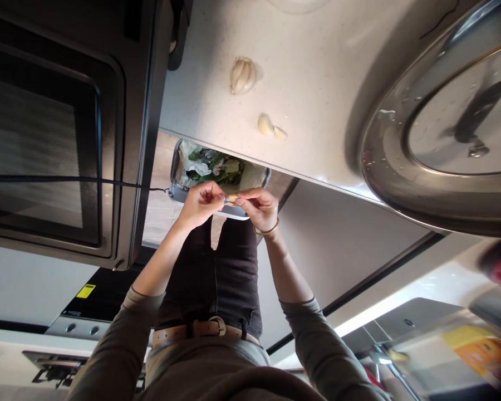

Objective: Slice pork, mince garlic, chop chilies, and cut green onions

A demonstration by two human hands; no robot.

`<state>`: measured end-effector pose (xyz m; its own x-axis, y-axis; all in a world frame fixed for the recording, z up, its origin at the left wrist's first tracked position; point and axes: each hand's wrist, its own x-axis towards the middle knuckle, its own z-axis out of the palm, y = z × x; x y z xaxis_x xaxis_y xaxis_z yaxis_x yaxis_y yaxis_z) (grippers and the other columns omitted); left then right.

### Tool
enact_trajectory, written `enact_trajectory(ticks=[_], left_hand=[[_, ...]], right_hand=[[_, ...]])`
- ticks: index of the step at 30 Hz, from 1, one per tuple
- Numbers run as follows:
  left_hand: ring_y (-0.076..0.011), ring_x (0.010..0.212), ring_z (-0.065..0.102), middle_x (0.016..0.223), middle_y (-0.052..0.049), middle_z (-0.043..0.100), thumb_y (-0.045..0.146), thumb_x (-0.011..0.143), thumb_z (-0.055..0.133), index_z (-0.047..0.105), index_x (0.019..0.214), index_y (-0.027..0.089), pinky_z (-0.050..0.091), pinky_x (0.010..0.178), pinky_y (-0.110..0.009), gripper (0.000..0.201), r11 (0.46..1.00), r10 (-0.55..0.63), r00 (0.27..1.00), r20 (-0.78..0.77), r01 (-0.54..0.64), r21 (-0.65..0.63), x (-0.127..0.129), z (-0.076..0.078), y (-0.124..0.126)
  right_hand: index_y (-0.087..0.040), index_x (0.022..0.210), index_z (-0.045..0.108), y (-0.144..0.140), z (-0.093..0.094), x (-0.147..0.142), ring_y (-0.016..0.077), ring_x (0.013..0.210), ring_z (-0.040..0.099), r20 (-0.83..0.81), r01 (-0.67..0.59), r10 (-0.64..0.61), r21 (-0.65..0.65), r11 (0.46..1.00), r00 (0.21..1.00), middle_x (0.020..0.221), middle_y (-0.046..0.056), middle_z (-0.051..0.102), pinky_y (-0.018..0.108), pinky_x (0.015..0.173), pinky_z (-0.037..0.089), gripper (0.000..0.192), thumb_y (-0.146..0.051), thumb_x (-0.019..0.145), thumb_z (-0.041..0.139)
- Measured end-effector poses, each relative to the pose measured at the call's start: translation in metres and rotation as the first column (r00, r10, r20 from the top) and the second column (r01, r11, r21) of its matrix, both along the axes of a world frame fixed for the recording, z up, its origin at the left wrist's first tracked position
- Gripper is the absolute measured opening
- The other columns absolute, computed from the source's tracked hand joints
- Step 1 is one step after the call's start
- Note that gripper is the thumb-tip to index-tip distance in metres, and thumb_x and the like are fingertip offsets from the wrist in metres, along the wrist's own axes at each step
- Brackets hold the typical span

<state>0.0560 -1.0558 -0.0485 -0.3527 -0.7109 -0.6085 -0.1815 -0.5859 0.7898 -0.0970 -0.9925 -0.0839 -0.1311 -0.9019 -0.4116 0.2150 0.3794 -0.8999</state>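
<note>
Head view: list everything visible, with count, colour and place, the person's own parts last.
garlic bulb: one, whitish, on the counter.
garlic cloves: two, pale, near the counter edge.
counter: one, light speckled, upper middle.
pot lid: one, steel with dark handle, right.
bin: one, grey, holding green and white scraps, below the counter edge.
oven: one, black, left.
clove: one, pale, pinched between both hands over the bin.
bangle: one, gold, right wrist.
left hand: on the clove.
right hand: on the clove.
</note>
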Motion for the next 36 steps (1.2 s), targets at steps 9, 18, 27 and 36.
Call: enact_trajectory(ticks=[9,18,27,36], left_hand=[[-0.0052,0.045,0.039,0.050,0.004,0.047,0.036,0.076,0.060,0.047,0.061,0.016,0.029,0.046,-0.019,0.028,0.997,-0.046,0.997,-0.062,0.050,0.058,0.001,-0.007,0.003],[-0.0086,0.057,0.046,0.064,0.002,0.050,0.026,0.090,0.041,0.049,0.075,0.018,0.036,0.057,-0.021,0.020,0.832,-0.252,0.910,0.330,0.378,-0.407,-0.002,0.003,0.002],[-0.0085,0.061,0.050,0.072,0.000,0.059,0.034,0.088,0.048,0.054,0.082,0.017,0.038,0.056,-0.019,0.018,0.916,-0.204,0.949,0.242,0.272,-0.294,0.003,-0.004,0.007],[-0.0078,0.058,0.050,0.067,0.001,0.060,0.031,0.084,0.053,0.058,0.075,0.016,0.038,0.056,-0.018,0.018,0.935,-0.233,0.950,0.209,0.278,-0.222,0.008,-0.003,0.006]], right_hand=[[-0.022,0.080,0.062,-0.002,0.005,-0.003,0.0125,0.059,0.066,0.031,-0.016,0.014,0.046,0.999,0.999,0.068,-0.002,0.068,0.027,0.058,0.057,0.027,-0.046,0.071,0.070],[-0.019,0.078,0.057,-0.011,0.018,-0.005,0.0101,0.053,0.062,-0.018,-0.095,0.099,0.141,0.985,0.995,0.065,-0.001,0.066,0.022,0.051,0.053,0.027,-0.044,0.074,0.069],[-0.019,0.079,0.057,-0.012,0.017,-0.011,0.0104,0.055,0.062,0.029,-0.119,0.116,0.157,0.980,0.993,0.065,-0.001,0.066,0.024,0.054,0.054,0.030,-0.046,0.074,0.068],[-0.021,0.082,0.064,-0.008,0.018,-0.013,0.0119,0.068,0.066,-0.160,-0.186,0.192,0.052,0.981,0.968,0.075,0.000,0.068,0.025,0.067,0.055,0.020,-0.039,0.076,0.068]])
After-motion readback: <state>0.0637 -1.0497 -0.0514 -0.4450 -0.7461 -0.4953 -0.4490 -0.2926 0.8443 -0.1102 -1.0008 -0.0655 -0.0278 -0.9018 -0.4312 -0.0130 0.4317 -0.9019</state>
